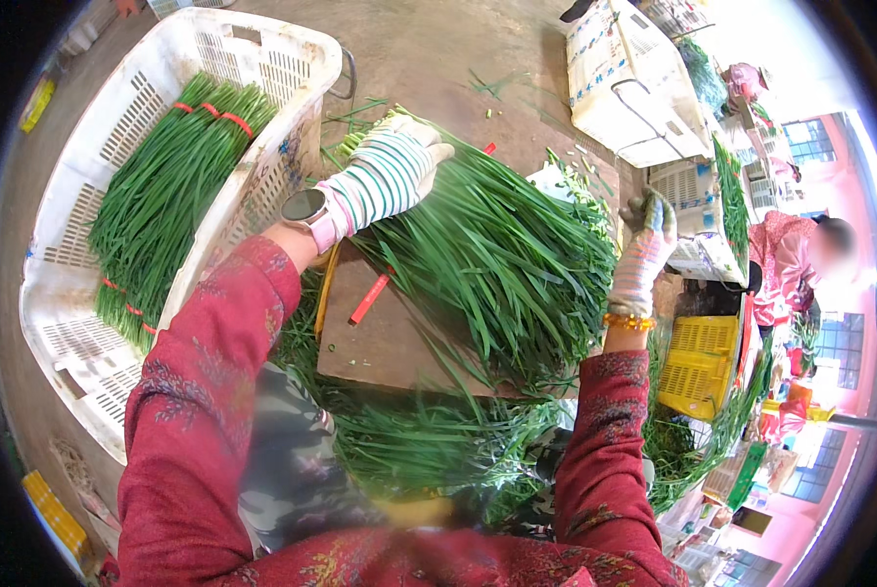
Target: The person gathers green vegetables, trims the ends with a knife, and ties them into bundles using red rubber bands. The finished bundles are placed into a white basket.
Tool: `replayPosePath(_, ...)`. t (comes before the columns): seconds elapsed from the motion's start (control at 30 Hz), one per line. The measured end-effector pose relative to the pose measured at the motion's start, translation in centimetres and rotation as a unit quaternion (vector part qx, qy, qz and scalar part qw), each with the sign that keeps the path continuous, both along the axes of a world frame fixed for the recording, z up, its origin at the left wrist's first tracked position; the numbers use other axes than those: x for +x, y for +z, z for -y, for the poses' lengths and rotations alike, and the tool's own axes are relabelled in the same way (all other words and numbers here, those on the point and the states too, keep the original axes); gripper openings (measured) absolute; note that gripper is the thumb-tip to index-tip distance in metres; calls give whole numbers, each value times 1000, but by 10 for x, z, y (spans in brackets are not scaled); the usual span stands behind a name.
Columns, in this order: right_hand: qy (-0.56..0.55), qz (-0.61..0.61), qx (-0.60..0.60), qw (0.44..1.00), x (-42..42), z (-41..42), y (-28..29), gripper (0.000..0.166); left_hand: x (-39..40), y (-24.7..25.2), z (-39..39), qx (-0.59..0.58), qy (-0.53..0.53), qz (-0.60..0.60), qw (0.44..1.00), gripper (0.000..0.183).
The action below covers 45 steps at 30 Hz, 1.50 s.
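A large pile of long green leaves, apparently garlic chives, lies across a brown board. My left hand, in a green-and-white striped glove, closes over the pale stem ends at the far left of the pile. My right hand, in a soiled striped glove, is raised beyond the pile's right side. Its fingers are curled together, and whether anything is between them cannot be told. A red strip bearing writing lies on the board beside the leaves. Another red piece shows at the pile's far edge.
Left of the board stands a white plastic crate with several chive bundles tied in red. Loose leaves lie below the board. To the right are a white crate, a yellow crate and a person in red.
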State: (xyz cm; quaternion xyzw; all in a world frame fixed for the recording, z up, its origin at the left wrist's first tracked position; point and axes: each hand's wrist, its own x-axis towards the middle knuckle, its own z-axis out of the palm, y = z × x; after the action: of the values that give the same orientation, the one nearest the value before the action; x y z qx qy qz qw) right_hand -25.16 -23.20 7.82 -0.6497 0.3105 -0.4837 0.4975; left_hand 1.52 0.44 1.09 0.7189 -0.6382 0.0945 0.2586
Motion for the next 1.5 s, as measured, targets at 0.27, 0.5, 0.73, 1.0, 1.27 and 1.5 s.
replayPosePath(0.27, 226, -374, -285, 853, 125, -20, -44, 30, -4, 6, 1, 15, 40, -15, 999, 40)
replayPosePath(0.5, 219, -349, -206, 888, 116, -60, -95, 20, 1, 13, 3, -8, 6, 115, 993, 56)
replayPosePath(0.73, 100, -416, -362, 828, 131, -27, -61, 18, 13, 17, 19, 139, -50, 23, 989, 42)
replayPosePath(1.0, 182, -451, -414, 769, 175, -24, -53, 18, 12, 10, 13, 135, -32, 43, 989, 39)
replayPosePath(1.27, 232, -387, -514, 730, 150, -87, -14, 17, -17, 24, -6, 169, 65, -92, 979, 44)
replayPosePath(1.5, 214, -339, -568, 719, 97, -128, -10, 24, -59, 27, -14, 181, 92, -65, 977, 37)
